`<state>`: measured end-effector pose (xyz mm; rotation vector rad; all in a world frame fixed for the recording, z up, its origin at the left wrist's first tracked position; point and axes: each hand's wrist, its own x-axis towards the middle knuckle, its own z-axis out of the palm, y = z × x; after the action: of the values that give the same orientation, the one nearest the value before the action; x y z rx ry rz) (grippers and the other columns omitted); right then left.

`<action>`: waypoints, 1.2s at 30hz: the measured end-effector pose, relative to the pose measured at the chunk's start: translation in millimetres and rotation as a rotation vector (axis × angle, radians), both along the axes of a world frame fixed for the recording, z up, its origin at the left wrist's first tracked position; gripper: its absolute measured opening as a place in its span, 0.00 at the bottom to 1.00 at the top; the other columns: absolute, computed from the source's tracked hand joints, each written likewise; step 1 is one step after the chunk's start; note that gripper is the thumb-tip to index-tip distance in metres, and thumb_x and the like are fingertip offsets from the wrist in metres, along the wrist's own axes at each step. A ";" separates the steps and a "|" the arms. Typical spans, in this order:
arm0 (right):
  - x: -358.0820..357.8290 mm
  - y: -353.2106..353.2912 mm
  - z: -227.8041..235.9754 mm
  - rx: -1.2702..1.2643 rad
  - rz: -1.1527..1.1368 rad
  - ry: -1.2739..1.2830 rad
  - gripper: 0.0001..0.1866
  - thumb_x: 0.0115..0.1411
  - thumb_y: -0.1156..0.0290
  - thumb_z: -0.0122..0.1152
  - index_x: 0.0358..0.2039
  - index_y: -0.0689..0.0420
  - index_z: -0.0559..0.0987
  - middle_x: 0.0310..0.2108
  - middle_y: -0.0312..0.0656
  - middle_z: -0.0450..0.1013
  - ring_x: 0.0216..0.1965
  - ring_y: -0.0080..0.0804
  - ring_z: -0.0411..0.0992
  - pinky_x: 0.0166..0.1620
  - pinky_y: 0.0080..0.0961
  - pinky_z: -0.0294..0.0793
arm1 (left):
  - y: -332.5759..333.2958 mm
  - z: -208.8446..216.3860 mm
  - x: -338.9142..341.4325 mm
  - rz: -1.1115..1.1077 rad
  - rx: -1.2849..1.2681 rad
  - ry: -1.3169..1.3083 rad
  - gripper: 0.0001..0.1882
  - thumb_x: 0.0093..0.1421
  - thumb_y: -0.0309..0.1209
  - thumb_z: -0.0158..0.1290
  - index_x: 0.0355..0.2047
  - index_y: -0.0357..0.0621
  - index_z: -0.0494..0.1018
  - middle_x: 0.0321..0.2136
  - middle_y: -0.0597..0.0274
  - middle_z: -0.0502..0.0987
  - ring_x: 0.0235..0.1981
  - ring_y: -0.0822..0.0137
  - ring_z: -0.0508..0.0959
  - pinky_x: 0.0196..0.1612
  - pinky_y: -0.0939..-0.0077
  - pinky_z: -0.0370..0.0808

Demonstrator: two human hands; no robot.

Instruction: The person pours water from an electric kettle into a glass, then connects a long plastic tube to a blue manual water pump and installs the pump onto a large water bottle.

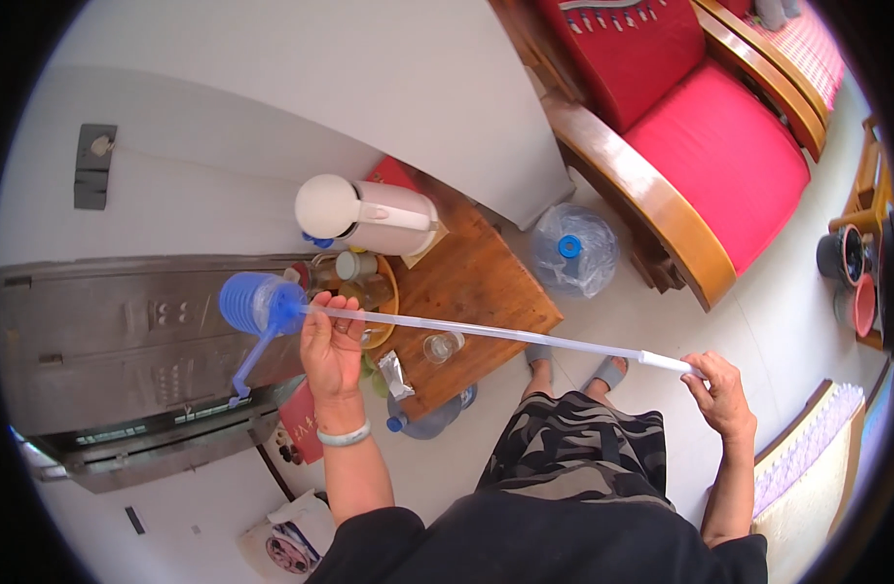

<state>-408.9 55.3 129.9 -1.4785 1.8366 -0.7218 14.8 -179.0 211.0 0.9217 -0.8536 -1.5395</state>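
A blue hand-press water pump (257, 304) with a bellows top and a bent spout is at the left, lying on its side in the air. From it a long pale plastic tube (486, 330) runs across to the right, nearly straight. My left hand (332, 346), with a pale bangle on its wrist, is closed round the tube close to the pump's base. Farther right, my right hand (721, 394) pinches the white end piece (665, 361) of the tube between thumb and fingers. The tube passes above a wooden table (466, 268) and my legs.
A pale thermos jug (393, 217), jars (364, 282) and a drinking glass (442, 346) stand on the table. On the floor are a large water bottle (575, 251) with a blue cap and another bottle (429, 419) under the table. A red-cushioned armchair (714, 146) stands at the upper right.
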 end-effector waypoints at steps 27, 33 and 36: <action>155.2 -208.0 111.0 0.070 0.345 -0.732 0.13 0.58 0.82 0.44 0.44 0.58 0.65 0.31 0.37 0.70 0.25 0.19 0.67 0.28 0.15 0.67 | 114.2 9.2 199.5 0.718 -0.148 -0.007 0.13 0.62 0.31 0.46 0.44 0.39 0.65 0.38 0.55 0.75 0.40 0.62 0.76 0.44 0.69 0.76; 254.9 -305.3 160.1 0.247 0.495 -1.056 0.14 0.60 0.74 0.42 0.43 0.65 0.71 0.34 0.44 0.71 0.32 0.31 0.71 0.39 0.27 0.71 | 128.1 3.5 235.2 0.887 -0.120 -0.019 0.13 0.62 0.32 0.46 0.44 0.40 0.65 0.37 0.57 0.75 0.40 0.64 0.76 0.43 0.72 0.75; 298.5 -350.1 167.7 0.221 0.524 -1.212 0.16 0.57 0.76 0.42 0.45 0.68 0.69 0.35 0.46 0.70 0.32 0.34 0.71 0.39 0.29 0.71 | 136.8 1.4 253.3 0.920 -0.122 -0.022 0.13 0.61 0.32 0.47 0.45 0.40 0.65 0.37 0.59 0.75 0.40 0.64 0.75 0.44 0.72 0.74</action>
<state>-110.4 -294.8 297.6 -0.9192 0.5526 -0.8251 268.1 -42.1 212.4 1.0356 -0.4155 -0.6724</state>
